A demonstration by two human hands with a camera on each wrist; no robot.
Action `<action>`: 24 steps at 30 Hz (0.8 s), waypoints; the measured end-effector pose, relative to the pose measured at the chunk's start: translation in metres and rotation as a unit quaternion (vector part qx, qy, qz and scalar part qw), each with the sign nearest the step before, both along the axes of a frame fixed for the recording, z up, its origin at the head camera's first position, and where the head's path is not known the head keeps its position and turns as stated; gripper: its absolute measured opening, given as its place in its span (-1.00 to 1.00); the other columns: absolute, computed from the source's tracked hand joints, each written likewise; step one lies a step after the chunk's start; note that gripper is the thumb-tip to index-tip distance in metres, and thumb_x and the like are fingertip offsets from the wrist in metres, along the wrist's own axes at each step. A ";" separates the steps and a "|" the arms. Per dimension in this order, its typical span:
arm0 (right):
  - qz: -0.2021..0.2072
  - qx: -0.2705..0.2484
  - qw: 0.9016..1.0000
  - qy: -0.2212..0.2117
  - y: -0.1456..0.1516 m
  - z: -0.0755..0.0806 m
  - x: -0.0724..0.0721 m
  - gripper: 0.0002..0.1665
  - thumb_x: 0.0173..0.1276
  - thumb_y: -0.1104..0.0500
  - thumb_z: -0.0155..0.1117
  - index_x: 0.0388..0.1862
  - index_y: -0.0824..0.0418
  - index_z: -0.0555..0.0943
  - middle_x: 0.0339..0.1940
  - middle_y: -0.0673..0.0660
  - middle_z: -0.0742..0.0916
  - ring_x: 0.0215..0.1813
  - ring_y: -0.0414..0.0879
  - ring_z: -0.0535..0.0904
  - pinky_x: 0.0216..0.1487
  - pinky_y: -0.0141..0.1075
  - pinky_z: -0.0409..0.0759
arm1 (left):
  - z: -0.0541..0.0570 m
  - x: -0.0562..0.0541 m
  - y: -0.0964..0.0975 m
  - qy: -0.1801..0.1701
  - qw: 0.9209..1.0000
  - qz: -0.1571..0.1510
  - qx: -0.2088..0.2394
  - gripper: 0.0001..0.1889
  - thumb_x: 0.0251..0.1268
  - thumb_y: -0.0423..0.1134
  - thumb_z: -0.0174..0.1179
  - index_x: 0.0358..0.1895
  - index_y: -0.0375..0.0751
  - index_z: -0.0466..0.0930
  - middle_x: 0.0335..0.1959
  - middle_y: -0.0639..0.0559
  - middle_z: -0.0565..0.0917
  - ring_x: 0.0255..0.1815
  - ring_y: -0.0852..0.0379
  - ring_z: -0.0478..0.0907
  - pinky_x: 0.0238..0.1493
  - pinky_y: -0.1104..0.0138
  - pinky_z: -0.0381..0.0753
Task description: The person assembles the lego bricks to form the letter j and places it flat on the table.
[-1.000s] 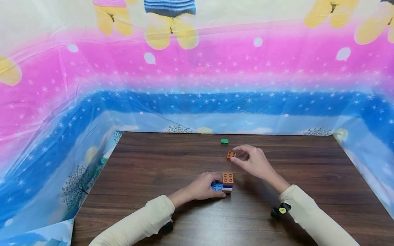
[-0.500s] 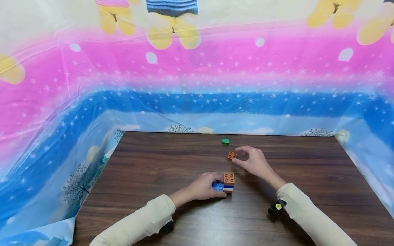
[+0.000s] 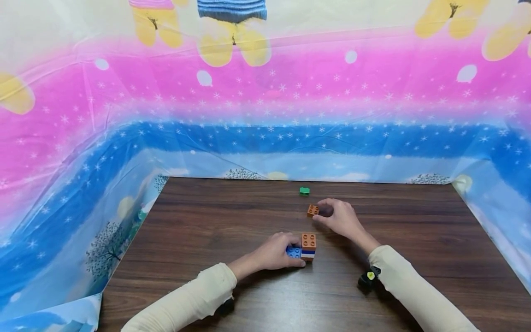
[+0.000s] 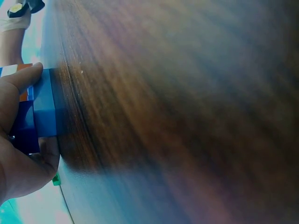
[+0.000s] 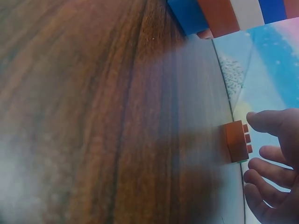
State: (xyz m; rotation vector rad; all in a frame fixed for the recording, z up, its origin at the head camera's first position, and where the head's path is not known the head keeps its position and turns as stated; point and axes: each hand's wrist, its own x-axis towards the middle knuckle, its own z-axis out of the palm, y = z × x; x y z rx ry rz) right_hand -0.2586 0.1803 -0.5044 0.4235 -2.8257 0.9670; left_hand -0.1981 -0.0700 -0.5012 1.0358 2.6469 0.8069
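In the head view my left hand [image 3: 275,251] grips a stack of toy building bricks [image 3: 308,242] standing on the table. An orange studded brick tops it, over blue, white and orange layers; a light blue brick [image 3: 293,252] juts out on the hand's side. The left wrist view has thumb and fingers on opposite sides of the stack [image 4: 44,105]. Farther back, my right hand [image 3: 340,217] is beside a loose orange brick [image 3: 313,210]. Its thumb and fingers are spread apart in the right wrist view, with the orange brick [image 5: 236,142] just beyond them and no grip on it.
A small green brick [image 3: 304,191] lies behind the loose orange one, near the far edge of the dark wooden table [image 3: 207,207]. Printed cloth [image 3: 265,138] hangs around the table's back and sides. A dark wrist camera [image 3: 367,279] hangs under the right sleeve.
My right wrist and forearm have swung a little to the left, while the fingers stay beside the orange brick. The left hand and the stack hold still; the view shifted slightly at first.
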 end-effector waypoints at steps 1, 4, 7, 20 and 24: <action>0.000 -0.001 1.000 -0.004 0.000 -0.001 -0.001 -0.46 0.29 -0.04 0.52 0.17 0.16 0.67 0.00 0.15 0.77 -0.11 -0.03 0.68 -0.11 -0.08 0.63 | 0.000 0.000 0.000 0.000 1.000 0.000 0.001 -0.69 0.18 0.09 0.48 -0.15 0.02 0.68 -0.28 0.29 0.59 -0.27 0.33 0.47 -0.22 0.44 0.43; -0.001 -0.003 1.000 -0.014 -0.001 -0.002 -0.003 -0.45 0.28 -0.05 0.53 0.18 0.15 0.67 -0.01 0.15 0.77 -0.09 -0.02 0.69 -0.10 -0.07 0.64 | 0.000 0.000 0.000 -0.003 1.000 -0.001 0.001 -0.69 0.19 0.09 0.47 -0.15 0.02 0.68 -0.27 0.29 0.59 -0.26 0.33 0.48 -0.22 0.45 0.43; -0.001 -0.001 1.000 -0.023 -0.003 -0.003 -0.005 -0.41 0.28 -0.07 0.53 0.21 0.15 0.65 0.03 0.18 0.76 -0.06 0.02 0.69 -0.06 -0.04 0.64 | 0.000 0.000 0.000 -0.003 1.000 -0.002 0.001 -0.69 0.19 0.08 0.47 -0.15 0.02 0.68 -0.26 0.29 0.59 -0.26 0.33 0.48 -0.21 0.45 0.43; -0.002 0.028 0.999 -0.035 -0.007 -0.006 -0.012 -0.34 0.27 -0.09 0.53 0.27 0.18 0.64 0.08 0.20 0.75 -0.04 0.03 0.67 -0.05 -0.01 0.60 | 0.000 0.000 0.000 -0.002 1.000 0.000 0.002 -0.69 0.18 0.08 0.48 -0.15 0.02 0.68 -0.27 0.26 0.60 -0.27 0.31 0.47 -0.22 0.43 0.42; -0.001 0.040 0.999 -0.032 -0.007 -0.008 -0.014 -0.35 0.26 -0.08 0.54 0.25 0.19 0.66 0.05 0.19 0.75 -0.09 0.00 0.65 -0.10 -0.05 0.59 | 0.000 0.000 0.001 -0.005 1.000 0.001 0.002 -0.68 0.19 0.08 0.48 -0.14 0.01 0.69 -0.26 0.25 0.60 -0.27 0.31 0.47 -0.22 0.43 0.43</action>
